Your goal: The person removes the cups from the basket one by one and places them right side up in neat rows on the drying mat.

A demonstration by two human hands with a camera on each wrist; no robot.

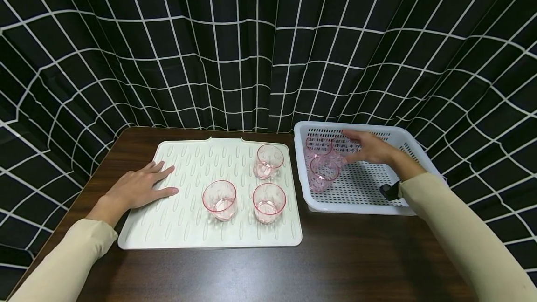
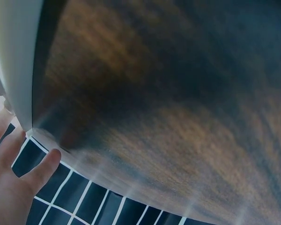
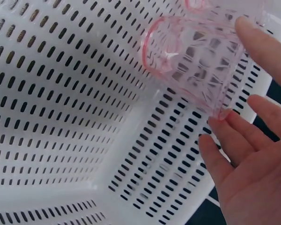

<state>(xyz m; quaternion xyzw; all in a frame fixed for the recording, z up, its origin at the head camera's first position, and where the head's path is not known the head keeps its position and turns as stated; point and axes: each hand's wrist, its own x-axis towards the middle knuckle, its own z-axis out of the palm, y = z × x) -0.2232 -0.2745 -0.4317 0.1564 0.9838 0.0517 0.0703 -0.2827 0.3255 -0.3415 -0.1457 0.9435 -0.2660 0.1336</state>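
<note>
My left hand (image 1: pixel 136 188) rests on the left edge of a white ribbed drying mat (image 1: pixel 176 213), its fingers spread. On the mat's right half stand three clear pink-rimmed glasses: one at the back (image 1: pixel 269 161), one at the front right (image 1: pixel 269 203) and one to its left (image 1: pixel 220 201). Inside a white perforated basket (image 1: pixel 302 171), my right hand (image 1: pixel 371 148) reaches over a pink-tinted glass (image 3: pixel 192 61). Its thumb and fingers are spread about the rim, with a fingertip close against it. Two more glasses, one in front (image 1: pixel 324 169) and one at the back left (image 1: pixel 318 146), stand beside it.
The mat and basket sit side by side on a dark wooden table (image 1: pixel 260 274). A black curtain with white grid lines (image 1: pixel 235 50) hangs behind and around the table. A small black object (image 1: pixel 390 191) shows at the right cuff.
</note>
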